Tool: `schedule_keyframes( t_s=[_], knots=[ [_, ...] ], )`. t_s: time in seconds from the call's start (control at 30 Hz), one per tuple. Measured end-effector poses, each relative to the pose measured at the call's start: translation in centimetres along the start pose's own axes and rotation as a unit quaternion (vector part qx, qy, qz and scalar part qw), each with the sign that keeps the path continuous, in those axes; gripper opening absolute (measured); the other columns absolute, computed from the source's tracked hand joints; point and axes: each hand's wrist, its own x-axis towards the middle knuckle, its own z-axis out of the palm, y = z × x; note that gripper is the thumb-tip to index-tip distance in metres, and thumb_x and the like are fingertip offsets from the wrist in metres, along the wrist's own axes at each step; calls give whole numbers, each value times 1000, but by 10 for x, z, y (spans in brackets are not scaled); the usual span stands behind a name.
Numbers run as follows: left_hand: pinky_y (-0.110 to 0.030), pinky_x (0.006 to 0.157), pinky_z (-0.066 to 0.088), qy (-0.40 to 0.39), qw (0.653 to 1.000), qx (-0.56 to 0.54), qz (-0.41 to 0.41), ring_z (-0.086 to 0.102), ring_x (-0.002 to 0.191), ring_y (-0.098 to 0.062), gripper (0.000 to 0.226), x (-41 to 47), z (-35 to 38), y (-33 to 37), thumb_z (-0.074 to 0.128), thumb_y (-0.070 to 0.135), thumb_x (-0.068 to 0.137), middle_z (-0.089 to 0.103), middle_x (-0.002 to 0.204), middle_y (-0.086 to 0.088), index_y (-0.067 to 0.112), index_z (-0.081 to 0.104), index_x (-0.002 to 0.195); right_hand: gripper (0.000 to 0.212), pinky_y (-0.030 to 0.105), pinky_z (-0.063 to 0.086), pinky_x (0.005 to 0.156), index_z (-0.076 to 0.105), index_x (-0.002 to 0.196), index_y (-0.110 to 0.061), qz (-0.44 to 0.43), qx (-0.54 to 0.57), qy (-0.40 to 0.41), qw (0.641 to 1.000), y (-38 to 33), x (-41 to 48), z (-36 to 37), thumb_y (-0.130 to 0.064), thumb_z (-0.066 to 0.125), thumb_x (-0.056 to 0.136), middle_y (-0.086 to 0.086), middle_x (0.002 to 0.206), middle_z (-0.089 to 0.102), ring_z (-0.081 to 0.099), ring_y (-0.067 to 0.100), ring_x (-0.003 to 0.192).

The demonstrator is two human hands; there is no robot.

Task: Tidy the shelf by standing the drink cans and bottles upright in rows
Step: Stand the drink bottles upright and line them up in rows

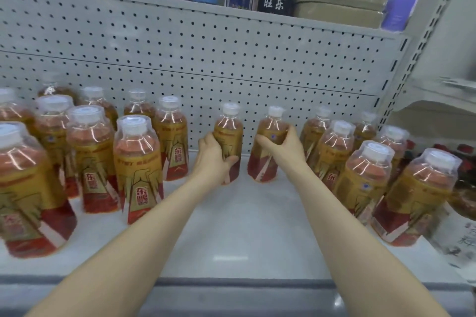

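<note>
The left hand (pixel 211 159) has its fingers (pixel 206 139) clamped round a clear plastic bottle with a gold-and-red label and white cap (pixel 229 129), which stands at 12 o'clock on the white shelf (pixel 244 226). The right hand (pixel 280 148) grips a matching second bottle (pixel 261 168) just beside it at 3 o'clock. More such bottles stand at 9 o'clock (pixel 137 162) and at 3 o'clock (pixel 360 177).

Bare left hand (pixel 210 156), bare right hand (pixel 279 148) (forearms (pixel 144 216) bare too), slim wrists, smooth fingers (pixel 290 132)

Arms: 2 bare forearms reached forward, converging slightly.
Left hand (pixel 210 159): gripped the left bottle (pixel 230 134) from its left side, thumb across the front.
Right hand (pixel 283 148): wrapped the right bottle (pixel 271 131), fingers curled round its right side.
</note>
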Motion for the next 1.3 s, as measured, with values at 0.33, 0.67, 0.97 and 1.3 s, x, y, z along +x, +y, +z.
schedule_keyframes(
  t_s=[0.33,0.67,0.97,1.3],
  knots=[
    [-40,95,50,-27,999,23,23,51,112,-22,68,-39,-15,-1,79,36,79,43,127,-4,13,41,130,81,26,41,81,37,138,-16,-15,-22,39,999,-8,-2,4,-43,82,76,-3,115,56,56,14,98],
    [-34,92,50,-22,999,-35,12,54,113,-15,76,-54,-23,-5,85,28,74,54,129,3,21,41,135,85,45,48,99,33,143,-22,-62,-111,81,989,5,-13,17,-42,81,76,3,130,55,56,24,118],
    [-34,93,51,18,998,-46,23,56,114,-15,73,-58,-16,-9,85,30,73,58,128,4,22,44,133,82,39,41,103,33,144,-16,-75,-89,95,989,6,-6,30,-35,80,80,5,139,48,49,25,127],
    [-34,92,52,138,962,52,230,54,103,-10,44,-109,-62,-30,73,10,85,57,114,9,21,60,126,42,36,47,98,37,143,-19,-113,-42,163,979,-31,-73,11,-29,46,103,-3,127,52,54,11,111]
  ],
)
